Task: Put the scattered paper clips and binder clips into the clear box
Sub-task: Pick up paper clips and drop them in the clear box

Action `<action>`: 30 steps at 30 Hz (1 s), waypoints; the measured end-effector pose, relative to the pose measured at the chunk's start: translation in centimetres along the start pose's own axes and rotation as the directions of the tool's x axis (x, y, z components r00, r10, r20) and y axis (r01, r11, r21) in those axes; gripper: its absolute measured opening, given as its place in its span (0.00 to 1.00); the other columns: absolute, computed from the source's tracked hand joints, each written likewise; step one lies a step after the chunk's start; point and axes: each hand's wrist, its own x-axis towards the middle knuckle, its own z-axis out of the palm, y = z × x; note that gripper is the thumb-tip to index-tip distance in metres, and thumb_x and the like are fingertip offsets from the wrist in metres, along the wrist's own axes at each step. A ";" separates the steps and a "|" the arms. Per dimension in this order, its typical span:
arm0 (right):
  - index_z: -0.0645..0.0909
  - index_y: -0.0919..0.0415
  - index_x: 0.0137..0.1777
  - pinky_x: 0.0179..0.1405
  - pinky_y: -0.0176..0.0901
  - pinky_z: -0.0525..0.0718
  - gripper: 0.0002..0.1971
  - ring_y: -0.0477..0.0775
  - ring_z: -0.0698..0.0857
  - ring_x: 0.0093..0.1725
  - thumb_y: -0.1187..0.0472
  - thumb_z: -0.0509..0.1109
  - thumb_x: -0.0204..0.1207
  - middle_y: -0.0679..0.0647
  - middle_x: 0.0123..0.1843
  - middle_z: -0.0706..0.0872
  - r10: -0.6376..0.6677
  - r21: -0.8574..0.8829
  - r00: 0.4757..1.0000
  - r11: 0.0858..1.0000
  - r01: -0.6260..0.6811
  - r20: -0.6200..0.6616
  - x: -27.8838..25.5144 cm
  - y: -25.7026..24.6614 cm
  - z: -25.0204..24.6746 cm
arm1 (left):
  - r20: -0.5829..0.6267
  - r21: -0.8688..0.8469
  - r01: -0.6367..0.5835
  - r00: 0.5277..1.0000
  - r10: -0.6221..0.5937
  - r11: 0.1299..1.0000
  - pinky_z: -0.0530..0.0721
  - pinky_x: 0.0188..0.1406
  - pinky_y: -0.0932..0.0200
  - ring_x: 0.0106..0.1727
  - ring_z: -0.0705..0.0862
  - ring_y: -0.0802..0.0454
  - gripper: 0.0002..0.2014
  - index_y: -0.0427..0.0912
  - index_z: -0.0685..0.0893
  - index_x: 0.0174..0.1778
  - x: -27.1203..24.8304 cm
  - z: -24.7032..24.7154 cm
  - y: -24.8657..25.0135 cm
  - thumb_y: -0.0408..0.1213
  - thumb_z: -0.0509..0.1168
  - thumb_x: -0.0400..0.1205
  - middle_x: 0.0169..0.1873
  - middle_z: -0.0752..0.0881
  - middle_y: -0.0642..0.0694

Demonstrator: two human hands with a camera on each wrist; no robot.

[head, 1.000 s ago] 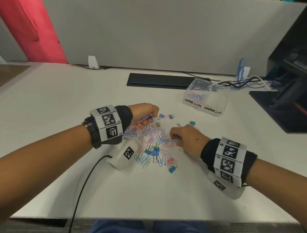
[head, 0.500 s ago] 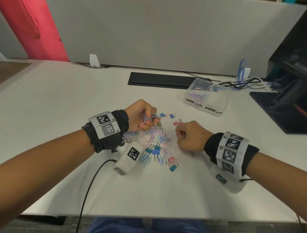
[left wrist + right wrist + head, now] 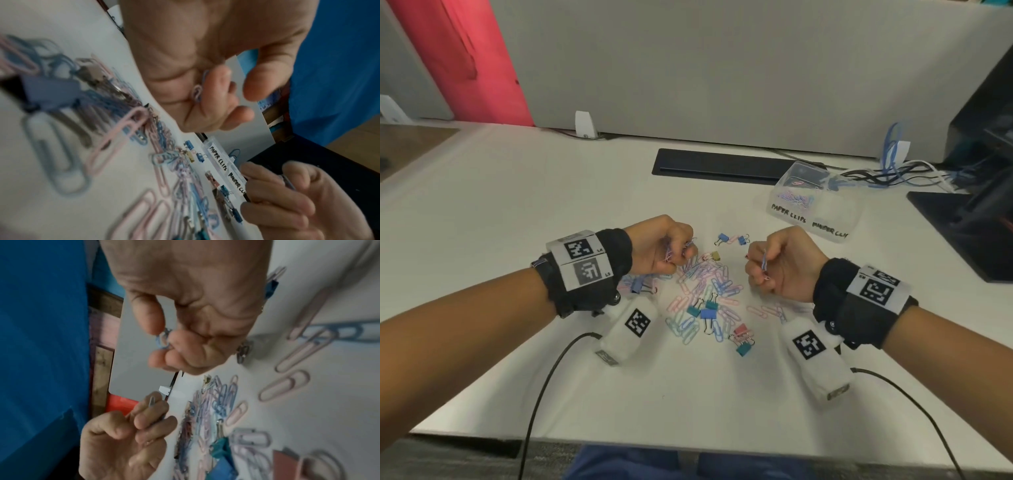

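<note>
Both raised, left hand [image 3: 658, 246] apparently pinching paper clips [image 3: 669, 255], right hand [image 3: 779, 263] pinching one, pile [image 3: 709, 301] between.

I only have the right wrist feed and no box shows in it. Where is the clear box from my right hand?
Observer: The clear box stands beyond the right hand, a little further right.
Operator: Anything in it yet?
Observer: Pastel paper clips lie in its left compartment, lettered PAPER CLIPS.
Operator: And the other compartment?
Observer: Its binder-clip label marks the right compartment. From the head view I make out no clips there.
</note>
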 end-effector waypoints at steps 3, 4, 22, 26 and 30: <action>0.66 0.59 0.22 0.17 0.34 0.67 0.12 0.50 0.70 0.20 0.56 0.61 0.62 0.54 0.19 0.74 0.040 0.044 0.999 0.998 -0.040 0.000 0.3 0.0 -0.1 | -0.026 0.145 0.021 0.999 -0.018 0.989 0.57 0.11 0.73 0.14 0.63 0.58 0.21 0.45 0.71 0.16 -0.3 -0.1 -0.1 0.28 0.59 0.76 0.15 0.72 0.50; 0.65 0.59 0.22 0.17 0.35 0.67 0.17 0.50 0.70 0.20 0.54 0.61 0.68 0.53 0.19 0.74 0.055 0.026 0.998 0.998 -0.055 -0.009 0.5 0.0 -0.2 | -0.054 0.248 0.029 0.998 -0.016 0.968 0.57 0.11 0.73 0.13 0.62 0.59 0.21 0.45 0.71 0.18 -0.5 0.1 -0.1 0.31 0.60 0.80 0.14 0.71 0.51; 0.73 0.62 0.56 0.45 0.45 0.72 0.12 0.60 0.77 0.51 0.63 0.49 0.83 0.61 0.53 0.81 -0.196 -0.947 0.981 0.311 0.077 0.016 -0.4 1.3 2.4 | -0.123 0.989 0.128 0.990 -0.070 0.073 0.69 0.39 0.60 0.36 0.71 0.51 0.25 0.40 0.71 0.41 -3.9 2.7 -1.8 0.62 0.50 0.81 0.36 0.74 0.46; 0.69 0.55 0.53 0.34 0.38 0.69 0.12 0.48 0.73 0.38 0.47 0.58 0.80 0.49 0.39 0.75 -0.132 -0.959 0.990 0.272 0.078 0.043 -0.4 1.6 2.3 | -0.159 0.987 0.158 0.986 -0.050 -0.011 0.77 0.52 0.56 0.55 0.78 0.49 0.39 0.40 0.74 0.62 -4.1 3.4 -2.6 0.71 0.59 0.69 0.57 0.79 0.47; 0.66 0.54 0.65 0.41 0.40 0.71 0.29 0.50 0.74 0.49 0.47 0.74 0.68 0.48 0.52 0.74 -0.092 -0.971 0.992 0.214 0.104 0.086 -0.4 1.7 2.1 | -0.154 0.987 0.153 0.988 -0.017 -0.044 0.76 0.59 0.54 0.65 0.77 0.46 0.45 0.39 0.62 0.74 -4.1 3.9 -3.1 0.68 0.63 0.70 0.67 0.76 0.45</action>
